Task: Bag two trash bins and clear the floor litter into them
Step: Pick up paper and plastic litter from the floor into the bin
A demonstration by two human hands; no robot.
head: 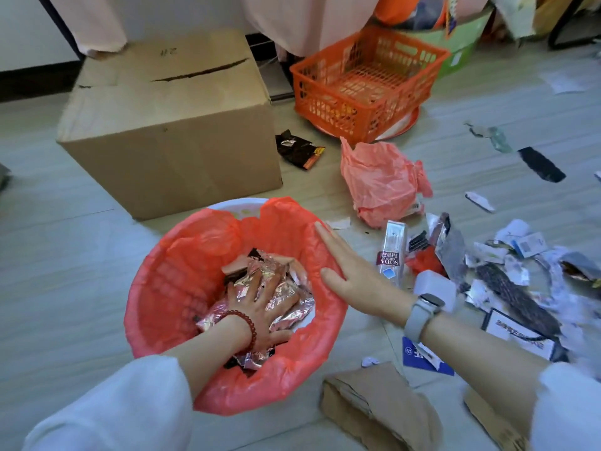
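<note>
We have our left hand (263, 307) down inside the round bin lined with a red plastic bag (182, 265), its fingers (284, 302) spread apart and pressing flat on the crumpled silver foil wrappers (289, 288) beneath them. Our right hand (349, 275) lies open on the bin's rim, fingers straight and together. Just beyond those fingers lies a crumpled pink plastic bag (380, 183), and to their right the scattered paper and wrapper litter (507, 271) covers the floor (65, 255).

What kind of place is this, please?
Probably a room in a home, used for storage: pale wood-look plank floor, closed brown cardboard box, orange plastic lattice basket below hanging fabric.
</note>
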